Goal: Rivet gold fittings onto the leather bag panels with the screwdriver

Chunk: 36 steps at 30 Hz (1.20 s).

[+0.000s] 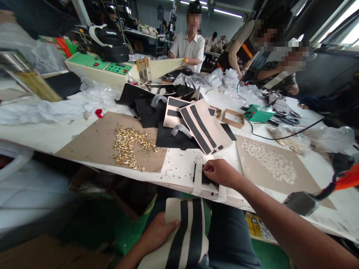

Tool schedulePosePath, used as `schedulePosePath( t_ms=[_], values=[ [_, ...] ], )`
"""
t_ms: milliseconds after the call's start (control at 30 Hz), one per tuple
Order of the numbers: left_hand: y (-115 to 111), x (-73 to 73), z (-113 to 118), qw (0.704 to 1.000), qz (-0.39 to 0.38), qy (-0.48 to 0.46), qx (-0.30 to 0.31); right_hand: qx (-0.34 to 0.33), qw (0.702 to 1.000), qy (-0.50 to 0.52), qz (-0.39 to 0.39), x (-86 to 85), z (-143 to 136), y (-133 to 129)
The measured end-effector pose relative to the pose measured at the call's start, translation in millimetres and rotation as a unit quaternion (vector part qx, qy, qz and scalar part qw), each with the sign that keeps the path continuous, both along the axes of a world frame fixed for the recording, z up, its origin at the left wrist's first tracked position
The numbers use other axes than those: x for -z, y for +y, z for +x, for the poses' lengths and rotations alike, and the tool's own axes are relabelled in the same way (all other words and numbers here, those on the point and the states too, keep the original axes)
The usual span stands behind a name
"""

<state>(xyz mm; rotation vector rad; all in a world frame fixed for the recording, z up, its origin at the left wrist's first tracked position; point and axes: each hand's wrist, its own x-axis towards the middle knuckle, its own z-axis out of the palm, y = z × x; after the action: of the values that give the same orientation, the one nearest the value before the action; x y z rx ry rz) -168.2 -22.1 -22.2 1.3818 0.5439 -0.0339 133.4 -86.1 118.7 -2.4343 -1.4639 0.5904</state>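
My left hand (160, 232) grips a beige panel with black stripes (186, 228) by its left side, thumb on top, above my lap. My right hand (220, 172) is closed in a pinch at the table's front edge. A tiny gold-coloured piece (204, 170) shows at its fingertips; its exact shape is too small to make out. Under that hand lies a black pad (206, 178), with a pale strap (198, 179) beside the fingers. To the left, gold metal clasps (126, 145) are heaped on a brown sheet (92, 138).
More striped panels (200, 125) and black pieces (148, 112) pile up behind my right hand. Small whitish pieces (269, 160) cover a brown board (305, 183) at right. A green box (259, 113) trails a black cable. Behind stands a cream machine (98, 69). Several people work beyond the table.
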Motion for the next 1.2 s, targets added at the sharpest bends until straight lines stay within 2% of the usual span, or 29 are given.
schedulePosePath(
  t_ms=[167, 333, 500, 700, 933, 1100, 1200],
  values=[
    [1, -1.3, -1, 1.0, -0.014, -0.003, -0.007, 0.024, 0.998, -0.057, -0.001, 5.3, -5, 0],
    [3, -2.3, -1, 1.0, -0.003, 0.0, -0.004, 0.026, 0.998, -0.055, -0.002, 9.1, -4, -6],
    [4, -3.2, -2, 1.0, -0.01, 0.005, -0.004, -0.009, 0.999, -0.035, 0.021, 10.7, 3, -10],
    [2, -1.0, -2, 1.0, -0.019, -0.009, -0.009, -0.02, 0.999, -0.029, 0.006, 10.1, 9, -7],
    [0, -1.0, -1, 1.0, -0.017, -0.006, -0.002, -0.025, 0.995, 0.04, 0.089, 20.2, 16, -19],
    [-1, -0.1, 0, 1.0, -0.014, -0.005, -0.004, -0.066, 0.99, -0.019, 0.119, 27.0, 12, -25],
    [0, -1.0, 2, 1.0, 0.001, -0.002, -0.004, -0.083, 0.989, -0.067, 0.104, 25.9, 6, -27]
  ],
)
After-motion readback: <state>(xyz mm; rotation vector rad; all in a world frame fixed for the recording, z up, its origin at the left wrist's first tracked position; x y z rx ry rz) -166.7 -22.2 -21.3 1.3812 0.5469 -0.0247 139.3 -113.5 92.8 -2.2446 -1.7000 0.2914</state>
